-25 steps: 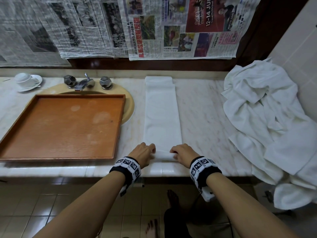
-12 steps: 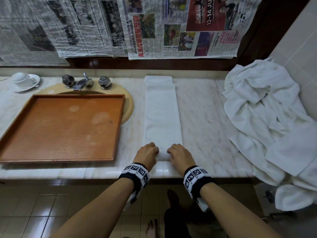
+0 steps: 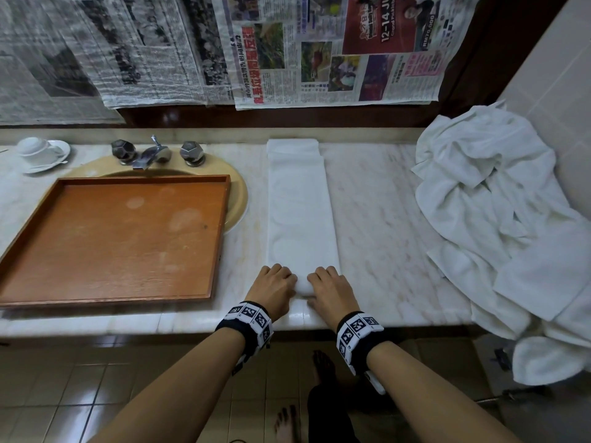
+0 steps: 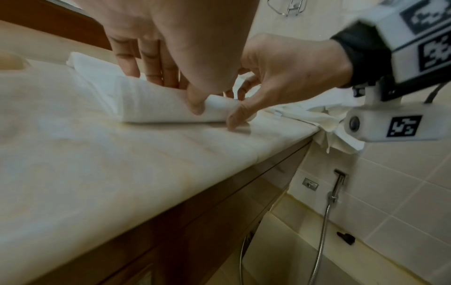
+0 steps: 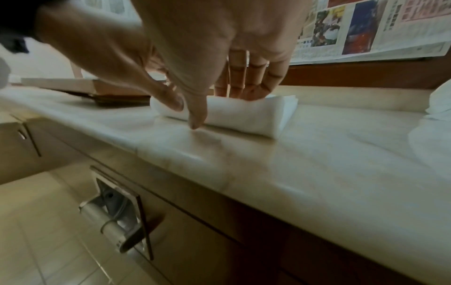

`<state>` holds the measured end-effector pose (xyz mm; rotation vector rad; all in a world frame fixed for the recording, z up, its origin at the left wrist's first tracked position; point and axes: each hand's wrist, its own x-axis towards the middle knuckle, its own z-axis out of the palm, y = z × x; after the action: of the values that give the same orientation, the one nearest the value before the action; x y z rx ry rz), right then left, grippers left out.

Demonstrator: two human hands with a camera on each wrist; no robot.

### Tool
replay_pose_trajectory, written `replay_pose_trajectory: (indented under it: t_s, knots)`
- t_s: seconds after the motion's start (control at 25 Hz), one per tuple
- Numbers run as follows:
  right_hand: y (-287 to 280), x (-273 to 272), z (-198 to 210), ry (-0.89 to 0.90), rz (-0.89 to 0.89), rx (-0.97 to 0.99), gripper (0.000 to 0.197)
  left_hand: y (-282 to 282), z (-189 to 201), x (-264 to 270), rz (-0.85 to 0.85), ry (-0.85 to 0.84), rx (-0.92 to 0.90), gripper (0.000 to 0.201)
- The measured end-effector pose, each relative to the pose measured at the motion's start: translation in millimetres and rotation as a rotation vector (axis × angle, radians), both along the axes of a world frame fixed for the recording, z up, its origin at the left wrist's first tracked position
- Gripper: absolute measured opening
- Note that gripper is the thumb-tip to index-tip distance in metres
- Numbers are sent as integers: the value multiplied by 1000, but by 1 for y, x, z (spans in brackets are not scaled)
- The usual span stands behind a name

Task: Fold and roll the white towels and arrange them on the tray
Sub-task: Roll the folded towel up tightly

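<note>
A white towel [image 3: 300,212], folded into a long narrow strip, lies on the marble counter [image 3: 383,225] and runs away from me. Its near end is wound into a small roll [image 3: 302,287]. My left hand [image 3: 276,284] and right hand [image 3: 329,287] sit side by side on that roll. In the left wrist view the left fingers lie over the roll [image 4: 158,108] and the thumb presses its front. The right wrist view shows the same hold on the roll [image 5: 244,117]. The brown wooden tray [image 3: 112,238], to the left over the sink, holds nothing.
A heap of loose white towels [image 3: 511,225] covers the counter's right end and hangs over its edge. A tap [image 3: 153,155] stands behind the tray and a cup on a saucer [image 3: 40,151] at the far left. Newspaper [image 3: 287,49] covers the wall behind.
Both hands have moved away from me along the strip, turning the roll over. The roll is thicker and the hands are closer together.
</note>
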<state>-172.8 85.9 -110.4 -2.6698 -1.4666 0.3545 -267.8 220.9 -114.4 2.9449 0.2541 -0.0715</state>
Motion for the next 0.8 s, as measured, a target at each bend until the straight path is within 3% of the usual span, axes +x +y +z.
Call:
replay_pose_trajectory:
  t_s: [0.12, 0.2, 0.36, 0.68, 0.8]
  knots:
    - [-1, -2, 4, -89, -12, -30, 29, 0, 4, 0, -3, -6, 30, 17]
    - [1, 3, 12, -26, -18, -83, 12, -4, 7, -2, -8, -88, -5, 18]
    - [6, 17, 20, 48, 51, -164, 20, -13, -5, -9, 13, -212, -155, 24]
    - [8, 6, 5, 8, 35, -53, 37, -5, -10, 21, 110, -5, -227, 33]
    - [14, 17, 7, 70, 37, -62, 32, -11, -12, 15, 171, -109, -249, 25]
